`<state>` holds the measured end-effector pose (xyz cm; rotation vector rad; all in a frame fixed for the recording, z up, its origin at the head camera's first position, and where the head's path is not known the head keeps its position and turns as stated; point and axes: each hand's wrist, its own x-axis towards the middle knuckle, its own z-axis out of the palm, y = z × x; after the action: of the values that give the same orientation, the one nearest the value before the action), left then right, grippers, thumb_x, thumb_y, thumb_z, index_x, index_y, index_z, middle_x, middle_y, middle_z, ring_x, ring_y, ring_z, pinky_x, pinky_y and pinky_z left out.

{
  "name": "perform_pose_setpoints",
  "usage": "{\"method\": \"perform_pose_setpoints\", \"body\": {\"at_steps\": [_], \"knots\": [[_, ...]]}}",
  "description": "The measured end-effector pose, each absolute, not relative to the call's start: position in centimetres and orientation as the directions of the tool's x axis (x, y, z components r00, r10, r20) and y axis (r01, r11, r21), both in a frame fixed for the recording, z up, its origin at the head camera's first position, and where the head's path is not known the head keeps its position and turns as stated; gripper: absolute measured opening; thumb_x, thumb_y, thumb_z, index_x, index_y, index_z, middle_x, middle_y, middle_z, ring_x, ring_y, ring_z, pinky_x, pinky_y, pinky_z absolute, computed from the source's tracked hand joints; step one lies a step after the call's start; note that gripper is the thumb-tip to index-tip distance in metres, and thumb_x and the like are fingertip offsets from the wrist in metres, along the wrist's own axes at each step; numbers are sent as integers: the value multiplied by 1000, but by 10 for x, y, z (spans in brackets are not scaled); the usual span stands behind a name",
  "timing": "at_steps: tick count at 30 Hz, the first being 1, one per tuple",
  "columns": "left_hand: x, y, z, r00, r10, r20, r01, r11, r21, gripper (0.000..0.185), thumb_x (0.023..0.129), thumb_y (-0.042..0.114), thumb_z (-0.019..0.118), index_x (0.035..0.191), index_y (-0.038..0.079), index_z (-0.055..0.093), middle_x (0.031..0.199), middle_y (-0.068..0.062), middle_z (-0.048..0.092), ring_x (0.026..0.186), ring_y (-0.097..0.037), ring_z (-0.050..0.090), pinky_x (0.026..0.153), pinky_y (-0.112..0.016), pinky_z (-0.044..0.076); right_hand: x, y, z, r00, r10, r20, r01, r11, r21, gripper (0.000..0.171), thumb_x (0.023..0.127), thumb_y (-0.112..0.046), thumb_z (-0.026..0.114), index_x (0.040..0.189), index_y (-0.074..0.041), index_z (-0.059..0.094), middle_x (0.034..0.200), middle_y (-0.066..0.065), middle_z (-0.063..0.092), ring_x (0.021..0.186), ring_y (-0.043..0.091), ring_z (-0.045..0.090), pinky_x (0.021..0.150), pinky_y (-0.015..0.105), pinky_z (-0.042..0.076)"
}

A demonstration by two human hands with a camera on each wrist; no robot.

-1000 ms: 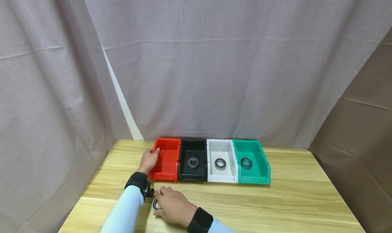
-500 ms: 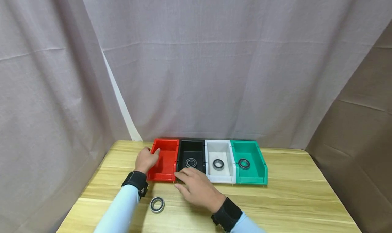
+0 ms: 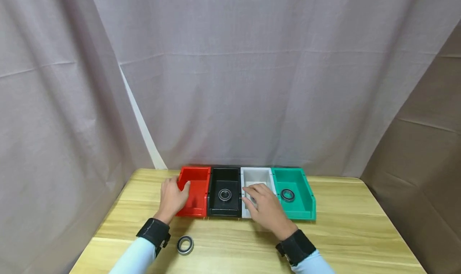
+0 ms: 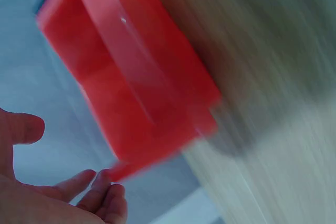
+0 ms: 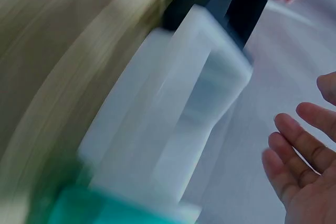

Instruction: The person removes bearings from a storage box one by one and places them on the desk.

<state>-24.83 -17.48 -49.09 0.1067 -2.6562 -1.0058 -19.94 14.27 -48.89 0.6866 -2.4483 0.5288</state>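
Glossy plastic bins (image 3: pixel 293 215), grained wooden table (image 3: pixel 345 234), metal bearing (image 3: pixel 185 245).

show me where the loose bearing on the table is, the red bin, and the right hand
loose bearing (image 3: pixel 185 245), head view, on its dark ring face.
red bin (image 3: pixel 197 183), head view, on its inner floor.
right hand (image 3: pixel 268 210), head view, on the back of the hand.

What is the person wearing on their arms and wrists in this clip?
Both arms are in light blue long sleeves. The left sleeve ends at a wide black wrist band with a small dark fitting at its edge. The right sleeve ends at a matching black band. Both hands are bare: no gloves, rings or markings show.
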Motion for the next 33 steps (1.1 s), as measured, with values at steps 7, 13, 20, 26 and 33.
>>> {"method": "perform_pose_setpoints", "body": {"at_steps": [7,13,20,26,33], "knots": [[-211,-158,-483,-965,-75,253,118,736,667,54,100,24,72,140,-10,59,136,-29,63,128,-45,55,109,-59,48,-193,177,-497,-790,-277,547,-489,823,-289,37,101,-22,74,133,-3,73,128,13,74,122,33,68,102,52,58],[-196,-149,-494,-966,95,239,230,737,635,59,99,27,75,145,-5,58,144,-22,60,135,-39,54,113,-56,50,-187,195,-502,-781,-270,563,-479,838,-262,39,100,-19,75,135,-2,72,131,15,73,124,35,67,103,53,56],[-198,-147,-498,-964,157,215,260,738,623,64,100,30,75,151,-2,54,152,-23,57,143,-40,51,119,-57,46,-189,199,-499,-787,-275,553,-474,842,-257,40,101,-24,73,137,-5,71,133,14,73,125,35,66,105,53,56],[-199,-146,-497,-968,156,196,246,736,631,64,101,31,74,151,-3,53,154,-24,56,145,-41,50,120,-58,45,-188,200,-498,-810,-272,519,-459,845,-275,43,102,-28,72,138,-5,70,136,16,72,128,37,66,108,56,54],[-203,-144,-499,-966,154,207,252,738,626,63,101,32,73,150,-4,54,151,-24,57,142,-40,53,119,-56,47,-190,198,-498,-818,-269,508,-455,844,-285,43,103,-29,71,139,-6,69,138,16,71,129,36,66,110,57,53]]}}
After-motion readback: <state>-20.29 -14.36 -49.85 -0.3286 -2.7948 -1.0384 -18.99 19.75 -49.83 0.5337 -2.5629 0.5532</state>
